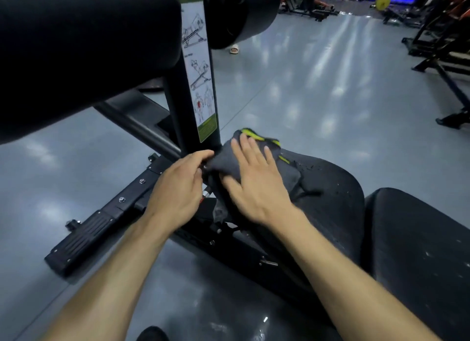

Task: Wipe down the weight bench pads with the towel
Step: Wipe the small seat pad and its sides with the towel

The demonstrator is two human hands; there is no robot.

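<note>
A dark grey towel (290,172) with yellow-green trim lies bunched on the front end of the black seat pad (338,188), which shows wet specks. My right hand (256,180) lies flat on the towel with its fingers spread, pressing it onto the pad. My left hand (180,188) pinches the towel's left edge between thumb and fingers, just beside the upright post. A second black pad (417,251) sits at the lower right.
A black upright post (193,86) with an exercise sticker rises just behind my hands. Two big black roller pads (84,48) hang overhead at the upper left. The bench's base frame (101,221) runs across the grey floor. Other gym machines stand at the far right.
</note>
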